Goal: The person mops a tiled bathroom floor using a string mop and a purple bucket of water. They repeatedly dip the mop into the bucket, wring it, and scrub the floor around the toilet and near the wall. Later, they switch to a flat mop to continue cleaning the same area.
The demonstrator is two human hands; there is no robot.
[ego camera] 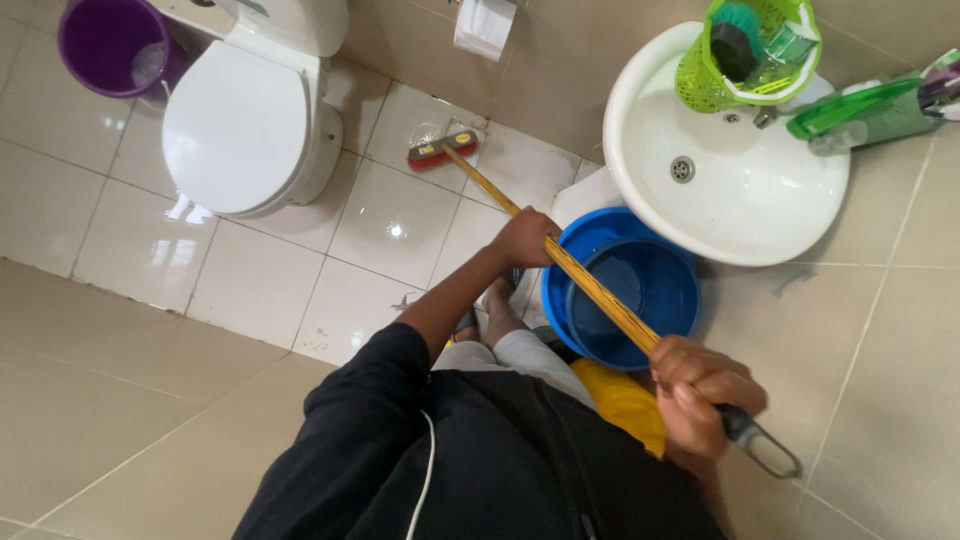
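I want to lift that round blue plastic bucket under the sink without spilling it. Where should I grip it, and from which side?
Grip the round blue plastic bucket by its rim at two opposite points, coming from above on the side nearest the feet. No handle shows. The white sink overhangs its far edge, and the striped broom handle, held by both hands, crosses over it, so move that aside first.

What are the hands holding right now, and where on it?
Both grip a long-handled brush: the left hand around the middle of the striped shaft, the right hand near its top end, just short of the black hanging loop.
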